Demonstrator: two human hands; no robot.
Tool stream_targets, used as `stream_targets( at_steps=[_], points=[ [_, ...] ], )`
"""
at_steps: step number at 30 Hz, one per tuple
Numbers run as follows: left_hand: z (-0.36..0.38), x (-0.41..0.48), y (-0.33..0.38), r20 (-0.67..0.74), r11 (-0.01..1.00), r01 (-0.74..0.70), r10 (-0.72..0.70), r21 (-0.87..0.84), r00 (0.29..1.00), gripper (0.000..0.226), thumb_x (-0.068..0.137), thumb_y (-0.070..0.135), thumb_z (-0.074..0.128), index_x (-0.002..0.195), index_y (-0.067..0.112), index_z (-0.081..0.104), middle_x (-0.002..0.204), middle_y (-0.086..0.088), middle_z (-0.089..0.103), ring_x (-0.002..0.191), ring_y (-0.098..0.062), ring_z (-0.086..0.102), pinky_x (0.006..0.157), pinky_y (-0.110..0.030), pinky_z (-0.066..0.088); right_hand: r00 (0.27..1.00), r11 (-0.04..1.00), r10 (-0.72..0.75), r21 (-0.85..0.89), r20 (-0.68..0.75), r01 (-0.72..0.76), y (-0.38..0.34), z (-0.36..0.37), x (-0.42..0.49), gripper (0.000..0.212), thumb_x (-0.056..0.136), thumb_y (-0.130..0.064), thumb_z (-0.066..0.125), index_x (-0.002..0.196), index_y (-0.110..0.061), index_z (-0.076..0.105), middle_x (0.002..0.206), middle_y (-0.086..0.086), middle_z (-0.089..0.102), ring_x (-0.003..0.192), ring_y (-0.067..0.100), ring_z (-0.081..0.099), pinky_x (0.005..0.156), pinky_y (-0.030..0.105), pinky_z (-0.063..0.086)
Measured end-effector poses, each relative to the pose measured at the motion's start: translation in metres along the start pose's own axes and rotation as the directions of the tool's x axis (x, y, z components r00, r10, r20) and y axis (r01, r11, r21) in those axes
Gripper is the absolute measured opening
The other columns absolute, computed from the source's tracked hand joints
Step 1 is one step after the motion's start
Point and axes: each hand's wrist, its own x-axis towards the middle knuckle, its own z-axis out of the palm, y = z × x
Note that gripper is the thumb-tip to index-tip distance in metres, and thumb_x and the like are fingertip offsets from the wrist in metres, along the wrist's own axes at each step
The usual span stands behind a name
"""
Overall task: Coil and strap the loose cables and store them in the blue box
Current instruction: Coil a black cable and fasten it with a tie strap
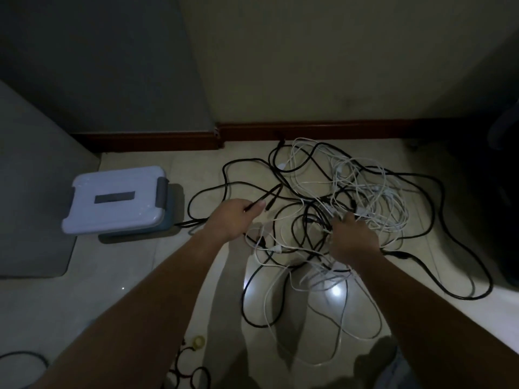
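A tangle of black and white cables [337,209] lies spread on the pale tiled floor. My left hand [234,219] pinches the plug end of a black cable [266,196] at the left of the tangle. Over the middle of the pile, my right hand [352,237] reaches down with its fingers curled among white and black strands. The blue box [168,223] stands to the left on the floor, shut under a pale lid [112,197] with grey clips.
A dark red skirting board [309,131] runs along the wall behind the cables. A grey mat [33,192] lies at far left. Small black loops and a roll of tape [198,342] lie near the bottom edge. A dark chair base [505,192] stands at right.
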Motion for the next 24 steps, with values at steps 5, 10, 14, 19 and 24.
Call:
stream_targets(
  at_steps=[5, 10, 14, 19, 24],
  points=[
    [-0.025, -0.024, 0.023, -0.027, 0.994, -0.067, 0.065, -0.086, 0.998, 0.068, 0.085, 0.082, 0.035, 0.054, 0.022, 0.032, 0.051, 0.003, 0.033, 0.042, -0.009, 0.032, 0.054, -0.032, 0.028, 0.997, 0.707, -0.062, 0.703, -0.049, 0.079, -0.054, -0.045, -0.005, 0.072, 0.092, -0.031, 0.061, 0.155, -0.02, 0.029, 0.147, 0.012, 0.041, 0.125, 0.035, 0.051, 0.099, 0.036, 0.046],
    [-0.055, -0.059, 0.055, -0.089, 0.969, -0.096, 0.078, -0.229, 0.993, 0.069, 0.074, 0.086, 0.042, 0.05, 0.022, 0.038, 0.048, 0.005, 0.034, 0.047, -0.014, 0.036, 0.057, -0.034, 0.03, 0.982, 0.523, -0.166, 0.836, -0.091, 0.166, -0.079, -0.082, -0.03, 0.025, 0.099, -0.026, 0.055, 0.119, -0.015, 0.066, 0.094, -0.005, 0.063, 0.081, 0.02, 0.061, 0.065, 0.03, 0.043],
    [-0.088, -0.088, 0.079, -0.209, 0.889, -0.1, 0.005, -0.447, 0.978, 0.058, 0.07, 0.077, 0.054, 0.051, 0.025, 0.037, 0.054, 0.003, 0.032, 0.053, -0.015, 0.032, 0.059, -0.031, 0.029, 0.982, 0.337, -0.187, 0.941, 0.021, 0.044, -0.07, -0.111, -0.062, 0.042, 0.098, -0.045, 0.057, 0.07, -0.014, 0.064, 0.073, 0.005, 0.074, 0.071, 0.023, 0.069, 0.061, 0.029, 0.043],
    [-0.125, -0.124, 0.099, -0.28, 0.916, -0.084, -0.032, -0.393, 0.959, 0.052, 0.098, 0.051, 0.05, 0.055, 0.022, 0.048, 0.057, 0.003, 0.047, 0.058, -0.016, 0.044, 0.062, -0.033, 0.033, 0.958, 0.075, -0.285, 0.997, 0.04, -0.019, -0.068, -0.152, -0.113, 0.051, 0.095, -0.052, 0.059, 0.056, -0.023, 0.045, 0.053, 0.003, 0.042, 0.048, 0.025, 0.056, 0.049, 0.029, 0.048],
    [-0.146, -0.154, 0.126, -0.4, 0.98, 0.008, -0.09, -0.201, 0.912, 0.024, 0.1, 0.031, 0.051, 0.097, 0.011, 0.063, 0.098, -0.008, 0.064, 0.092, -0.027, 0.06, 0.076, -0.033, 0.045, 0.963, -0.149, -0.269, 0.988, -0.015, -0.026, -0.094, -0.201, -0.159, 0.04, 0.101, -0.045, 0.043, 0.069, -0.021, 0.045, 0.054, -0.004, 0.027, 0.043, 0.014, 0.022, 0.045, 0.023, 0.022]
  ],
)
